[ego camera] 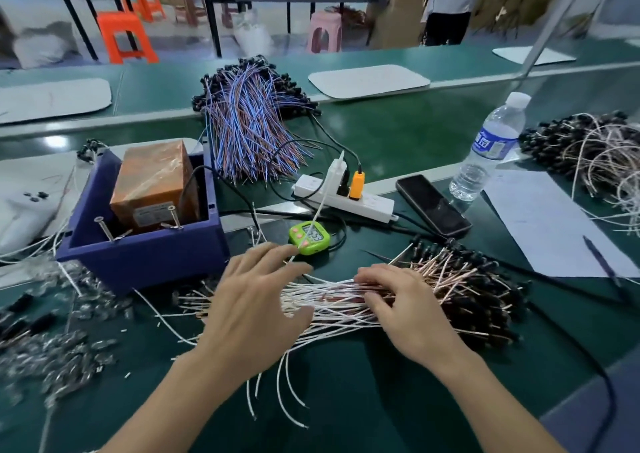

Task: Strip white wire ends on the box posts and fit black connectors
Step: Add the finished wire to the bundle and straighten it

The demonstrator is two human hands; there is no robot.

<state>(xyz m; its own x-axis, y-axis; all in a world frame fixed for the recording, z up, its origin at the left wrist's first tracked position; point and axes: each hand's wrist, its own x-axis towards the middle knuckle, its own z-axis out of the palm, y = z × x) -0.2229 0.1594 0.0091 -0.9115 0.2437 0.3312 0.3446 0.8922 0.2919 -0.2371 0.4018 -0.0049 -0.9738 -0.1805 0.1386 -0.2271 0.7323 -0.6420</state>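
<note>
Nearest to the person, a few loose thin white wires (pixel 287 393) curl on the dark green desk (pixel 363 411). Just behind them lies the flat bundle of thin white wires (pixel 332 302), and both hands are upon it. The left hand (pixel 256 300) covers its left part with the fingers (pixel 273 250) spread and almost straight, holding nothing. The right hand (pixel 412 317) rests on its middle with the fingers lightly bent and their tips touching the wires; I see no wire pinched. The long axis of the bundle runs from left to right across the desk. The free ends (pixel 194 305) point to the left, past the left hand. The right ends carry small black cylindrical connectors (pixel 485 300), and a coppery-pink part of the wire shows near them. The wires look thin, limp and easy to tangle. The dark blue plastic box (pixel 145 258) stands near the left hand, behind it and to its left, and two tilted metal posts (pixel 104 230) rise inside its front edge. I therefore judge the left hand to be the nearer one for bringing a free end to the posts. Farther back stand a small green digital timer (pixel 309 238), then a white power strip (pixel 367 204), and beyond it a big heap of blue and red wires (pixel 252 130).
</note>
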